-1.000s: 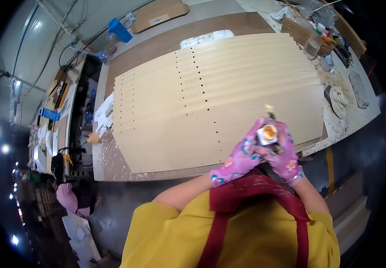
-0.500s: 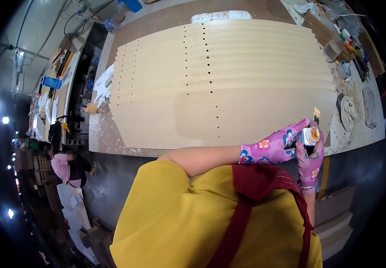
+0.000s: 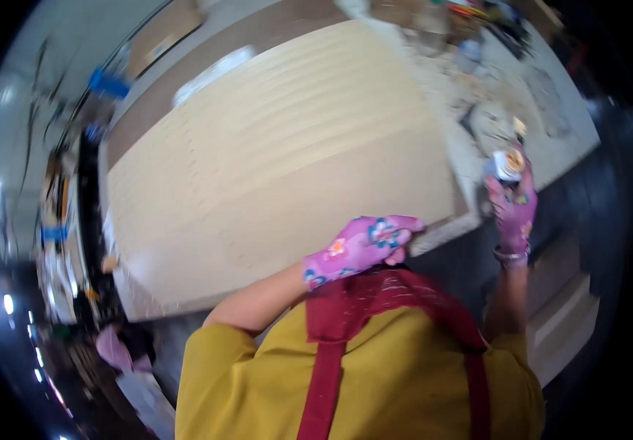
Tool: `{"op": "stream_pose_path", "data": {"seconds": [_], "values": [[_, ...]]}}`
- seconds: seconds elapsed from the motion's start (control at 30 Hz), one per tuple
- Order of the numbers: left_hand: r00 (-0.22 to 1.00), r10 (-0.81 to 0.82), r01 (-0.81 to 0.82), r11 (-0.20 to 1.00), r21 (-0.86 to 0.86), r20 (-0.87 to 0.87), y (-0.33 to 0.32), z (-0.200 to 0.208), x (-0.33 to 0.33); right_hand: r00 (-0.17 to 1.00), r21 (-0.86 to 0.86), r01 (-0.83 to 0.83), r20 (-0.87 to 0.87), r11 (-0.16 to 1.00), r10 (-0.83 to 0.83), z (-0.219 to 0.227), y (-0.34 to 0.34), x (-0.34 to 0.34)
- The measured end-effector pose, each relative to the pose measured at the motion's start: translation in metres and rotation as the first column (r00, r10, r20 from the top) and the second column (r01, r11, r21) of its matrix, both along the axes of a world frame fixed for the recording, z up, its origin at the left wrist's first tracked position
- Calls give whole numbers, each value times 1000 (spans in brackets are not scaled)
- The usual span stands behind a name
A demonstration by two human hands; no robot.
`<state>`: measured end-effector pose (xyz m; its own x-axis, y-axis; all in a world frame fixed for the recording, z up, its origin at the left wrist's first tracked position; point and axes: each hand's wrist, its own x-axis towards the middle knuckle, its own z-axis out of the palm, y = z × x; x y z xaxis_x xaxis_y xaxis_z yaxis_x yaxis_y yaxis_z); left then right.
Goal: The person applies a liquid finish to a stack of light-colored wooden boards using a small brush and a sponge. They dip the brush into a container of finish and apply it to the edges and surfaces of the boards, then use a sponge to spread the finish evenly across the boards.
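Observation:
Both my hands wear pink flowered gloves. My right hand (image 3: 514,202) is closed around a small white open-mouthed jar (image 3: 505,167) with orange-tan stuff in its mouth. Just beyond the jar, a short tool with a pale tip (image 3: 519,130) sticks out from the same hand; its kind is too blurred to tell. At the near edge of the workbench, close to my apron, my left hand (image 3: 367,246) has one finger stretched out and others bent, with nothing visible in it. Left of both hands lie broad cream panels (image 3: 280,161), overlapped in a stepped row, with rows of small holes.
The panels lie on a stained workbench (image 3: 433,238). Toward its right side are a pale, rag-like bundle (image 3: 492,125), a clear plastic container (image 3: 433,29) and assorted clutter. A person in a pink top (image 3: 115,348) is at the far left. Boards (image 3: 562,323) stand low at the right.
My hands have parted: the left has let go of the jar and moved left, while the right keeps the jar and tool. The view has turned toward the bench's right end.

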<state>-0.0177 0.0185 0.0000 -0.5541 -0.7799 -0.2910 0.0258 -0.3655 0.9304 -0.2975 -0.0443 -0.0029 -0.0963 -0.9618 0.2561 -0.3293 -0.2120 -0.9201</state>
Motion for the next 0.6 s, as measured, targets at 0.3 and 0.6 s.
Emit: {"op": "stream_pose_path", "data": {"seconds": [0.3, 0.6], "values": [[926, 187, 8, 858, -513, 328, -182, 72, -116, 968, -140, 238, -52, 961, -247, -22, -35, -155], [599, 417, 746, 21, -665, 684, -353, -14, -222, 978, -49, 198, -63, 979, -201, -52, -104, -176]]}}
